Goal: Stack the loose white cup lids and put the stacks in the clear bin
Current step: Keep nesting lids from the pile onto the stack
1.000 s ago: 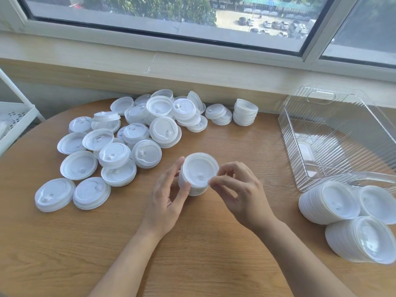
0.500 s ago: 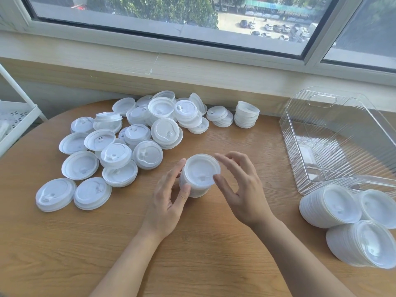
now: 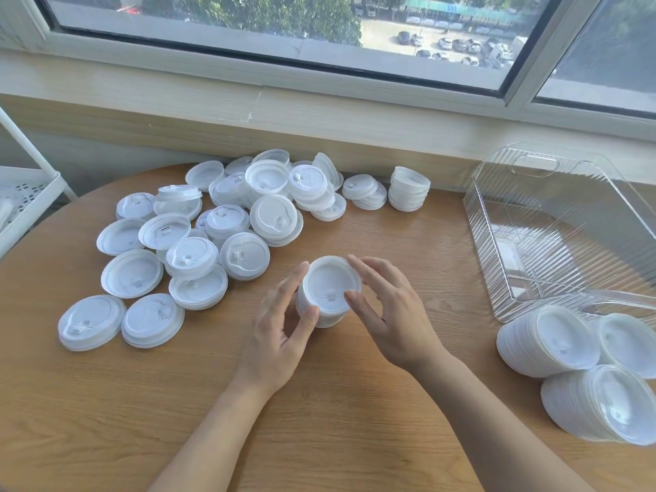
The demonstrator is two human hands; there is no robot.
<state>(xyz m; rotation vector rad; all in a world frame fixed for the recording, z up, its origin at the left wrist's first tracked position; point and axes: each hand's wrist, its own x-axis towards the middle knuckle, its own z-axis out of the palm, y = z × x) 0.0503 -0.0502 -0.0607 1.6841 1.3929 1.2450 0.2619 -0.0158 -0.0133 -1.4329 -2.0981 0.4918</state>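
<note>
head view: lid stack (image 3: pixel 328 296) upright, hollows up.

Bright daylight from the window (image 3: pixel 284 33) at frame top. Soft, faint shadows on the table (image 3: pixel 319 438). Focus sharp at centre. Wide-angle bending at edges; mild glare on clear bin (image 3: pixel 532 250), right.

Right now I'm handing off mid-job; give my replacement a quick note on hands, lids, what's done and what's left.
Left hand: grips the side of the small lid stack at table centre.
Right hand: open, fingers straight at the stack's right edge.
Loose lids: spread over the table's left and back, plus a short stack near the wall.
Done: three long stacks lie on their sides in front of the clear bin, outside it.
Left: stack the rest, then bin every stack.
</note>
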